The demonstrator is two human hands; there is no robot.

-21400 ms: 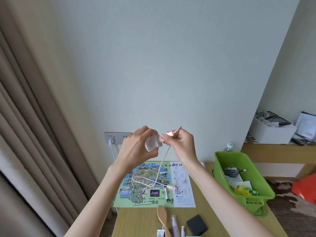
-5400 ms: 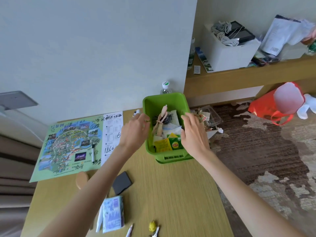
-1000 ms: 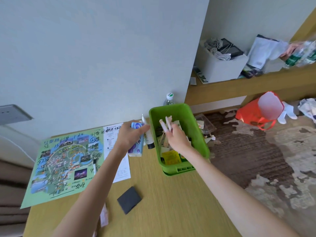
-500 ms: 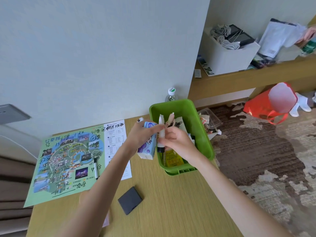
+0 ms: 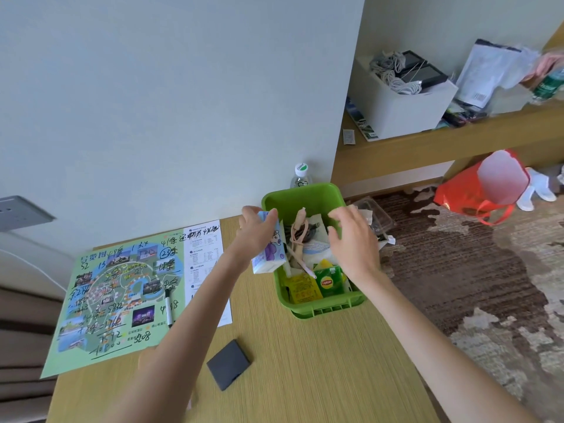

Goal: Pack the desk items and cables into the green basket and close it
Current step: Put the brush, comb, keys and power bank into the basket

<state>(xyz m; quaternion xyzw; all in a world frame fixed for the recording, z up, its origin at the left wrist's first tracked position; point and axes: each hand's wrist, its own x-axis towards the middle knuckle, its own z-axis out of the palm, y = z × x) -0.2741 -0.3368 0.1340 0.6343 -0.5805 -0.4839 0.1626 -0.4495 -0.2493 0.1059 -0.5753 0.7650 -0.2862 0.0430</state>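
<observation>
**Both hands at the green basket: left one loaded, right one free**

We see the left hand (image 5: 258, 232) gripping a tissue pack (image 5: 270, 250), thumb and fingers curled round its upper end, with the pack tilted against the left rim of the green basket (image 5: 326, 307). The right hand (image 5: 352, 244) hovers over the basket's right side, fingers spread and loosely curved, holding nothing. The basket stands open-topped at the far right edge of the desk (image 5: 320, 370), just in front of a water bottle (image 5: 300, 176). Inside it lie a pink cable (image 5: 296, 239), a yellow sachet (image 5: 302, 290) and a green Lipton packet (image 5: 328, 283) — the last two at the near end. A black square pad (image 5: 229, 364) lies on the desk beside the left forearm, well apart from the basket. A marker (image 5: 168, 303) rests on a printed map (image 5: 122, 288) at the left.
</observation>
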